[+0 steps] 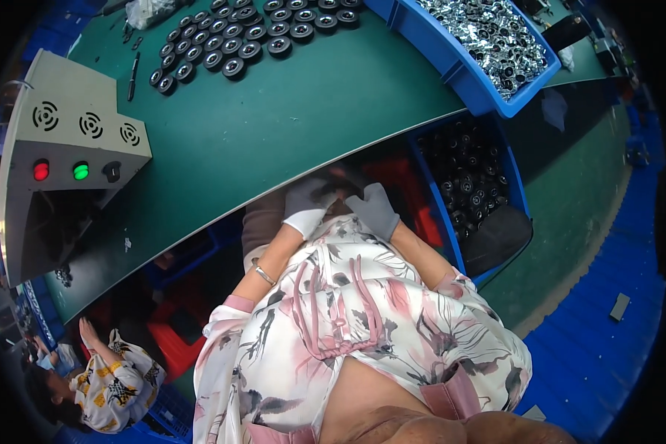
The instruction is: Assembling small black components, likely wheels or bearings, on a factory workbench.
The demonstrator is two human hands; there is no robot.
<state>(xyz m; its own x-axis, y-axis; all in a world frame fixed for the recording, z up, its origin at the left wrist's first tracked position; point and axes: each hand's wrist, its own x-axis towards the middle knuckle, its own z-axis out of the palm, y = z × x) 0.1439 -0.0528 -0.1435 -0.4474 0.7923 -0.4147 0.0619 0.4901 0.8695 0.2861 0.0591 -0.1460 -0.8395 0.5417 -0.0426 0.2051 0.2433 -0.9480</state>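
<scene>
My left hand (pixel 307 206), in a pale grey glove, is held over my lap just below the near edge of the green table (pixel 288 140). Beside it my right hand (pixel 377 212), gloved alike, faces it with the thumb raised. Both hands look closed, their fingers curled toward each other. Shade and the gloves hide the fingertips, so whatever they may hold cannot be made out. Close to my right hand stands a blue crate (pixel 520 185) of black round parts (pixel 472 189), with a dark cloth-like piece (pixel 499 238) at its near end.
Rows of black wheels (pixel 233 68) sit at the table's far side, near a black pen (pixel 133 76). A blue bin (pixel 462 74) of shiny metal parts (pixel 488 41) stands far right. At left is a beige control box (pixel 74 148) with lights. Another person (pixel 115 381) sits lower left.
</scene>
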